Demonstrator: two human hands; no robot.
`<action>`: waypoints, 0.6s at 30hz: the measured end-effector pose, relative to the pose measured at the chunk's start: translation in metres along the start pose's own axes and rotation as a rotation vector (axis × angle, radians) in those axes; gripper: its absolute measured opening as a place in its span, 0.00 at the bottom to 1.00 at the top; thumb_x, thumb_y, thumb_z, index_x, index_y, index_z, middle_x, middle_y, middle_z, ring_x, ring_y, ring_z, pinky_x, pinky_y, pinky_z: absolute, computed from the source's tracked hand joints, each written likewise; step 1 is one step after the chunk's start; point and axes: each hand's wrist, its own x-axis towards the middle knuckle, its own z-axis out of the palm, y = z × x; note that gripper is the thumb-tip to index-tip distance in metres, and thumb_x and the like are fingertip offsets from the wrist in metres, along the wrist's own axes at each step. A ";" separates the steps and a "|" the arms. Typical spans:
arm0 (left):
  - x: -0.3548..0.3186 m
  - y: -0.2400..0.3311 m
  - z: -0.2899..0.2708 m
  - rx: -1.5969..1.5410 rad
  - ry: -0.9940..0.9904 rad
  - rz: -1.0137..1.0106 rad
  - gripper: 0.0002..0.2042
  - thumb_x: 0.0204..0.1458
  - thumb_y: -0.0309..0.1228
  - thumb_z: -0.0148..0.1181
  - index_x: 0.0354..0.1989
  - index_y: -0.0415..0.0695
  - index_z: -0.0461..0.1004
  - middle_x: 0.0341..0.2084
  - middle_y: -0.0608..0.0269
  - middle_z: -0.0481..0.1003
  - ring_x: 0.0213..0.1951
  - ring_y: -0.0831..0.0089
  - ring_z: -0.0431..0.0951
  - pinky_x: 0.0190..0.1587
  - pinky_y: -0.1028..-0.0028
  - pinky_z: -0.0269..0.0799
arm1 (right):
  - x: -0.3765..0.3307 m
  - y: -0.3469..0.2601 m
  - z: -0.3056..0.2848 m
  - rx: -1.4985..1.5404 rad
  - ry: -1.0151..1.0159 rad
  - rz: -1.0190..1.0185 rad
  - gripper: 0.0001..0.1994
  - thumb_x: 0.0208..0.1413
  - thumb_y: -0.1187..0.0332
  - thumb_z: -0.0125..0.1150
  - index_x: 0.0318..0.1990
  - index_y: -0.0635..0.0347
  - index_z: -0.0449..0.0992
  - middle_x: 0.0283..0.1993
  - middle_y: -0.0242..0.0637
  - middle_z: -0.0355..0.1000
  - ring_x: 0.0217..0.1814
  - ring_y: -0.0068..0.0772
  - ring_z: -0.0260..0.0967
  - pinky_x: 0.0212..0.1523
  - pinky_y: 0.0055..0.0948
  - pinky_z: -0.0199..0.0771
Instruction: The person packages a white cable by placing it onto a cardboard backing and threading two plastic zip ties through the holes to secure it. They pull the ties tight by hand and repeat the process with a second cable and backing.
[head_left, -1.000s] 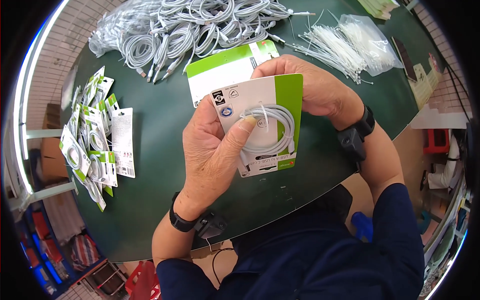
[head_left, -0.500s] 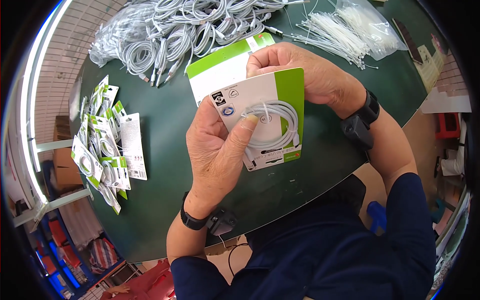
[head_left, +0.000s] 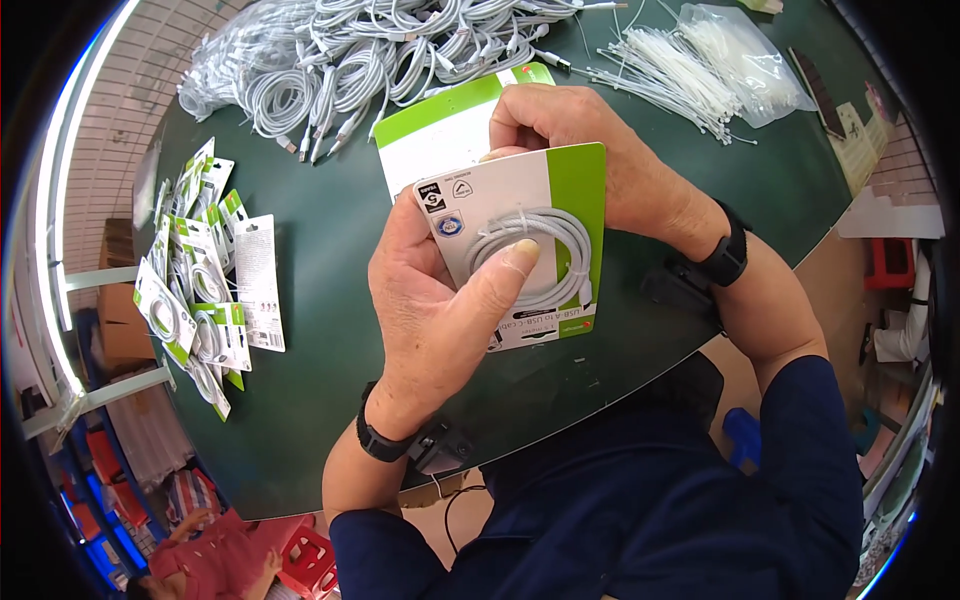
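My left hand [head_left: 425,300] is closed on a white and green packaging card [head_left: 505,185], its thumb pressed across a coiled light-grey cable [head_left: 577,245] on the card's front. A white cable tie [head_left: 522,218] crosses the top of the coil. Behind the card's upper edge, my right hand [head_left: 590,135] has its fingers curled in. The card hides those fingertips, so what they pinch cannot be made out. Another white and green card [head_left: 430,145] lies on the table just beyond both hands.
Carded cables [head_left: 205,280] lie heaped on the green table [head_left: 310,410] at the left. Loose grey cables [head_left: 350,75] spread along the far side. White cable ties [head_left: 670,80] and a plastic bag [head_left: 755,75] are at the far right. A person in red [head_left: 215,560] is at the lower left.
My left thumb has slid further across the coil, and the held card has tilted slightly. My right hand stays behind the card. The person in red and a red stool show more fully.
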 end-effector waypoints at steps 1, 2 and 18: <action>0.000 -0.002 -0.001 0.021 0.001 0.008 0.21 0.54 0.23 0.68 0.54 0.35 0.69 0.44 0.56 0.79 0.44 0.73 0.81 0.49 0.72 0.78 | -0.001 0.001 0.002 -0.002 -0.013 -0.023 0.12 0.56 0.68 0.67 0.30 0.64 0.70 0.25 0.32 0.67 0.27 0.20 0.61 0.27 0.23 0.64; 0.000 -0.003 -0.003 0.013 0.008 0.008 0.21 0.54 0.23 0.68 0.54 0.35 0.69 0.44 0.56 0.79 0.44 0.73 0.81 0.49 0.72 0.78 | -0.002 0.001 0.003 -0.005 -0.026 -0.046 0.12 0.56 0.69 0.67 0.30 0.64 0.70 0.25 0.33 0.66 0.27 0.21 0.61 0.27 0.24 0.64; 0.002 -0.009 -0.033 -0.129 0.233 0.056 0.14 0.57 0.26 0.66 0.48 0.37 0.71 0.42 0.58 0.80 0.40 0.77 0.80 0.44 0.75 0.78 | 0.002 -0.044 0.012 -0.265 0.219 -0.239 0.13 0.45 0.74 0.75 0.38 0.59 0.79 0.34 0.34 0.74 0.31 0.28 0.71 0.29 0.25 0.70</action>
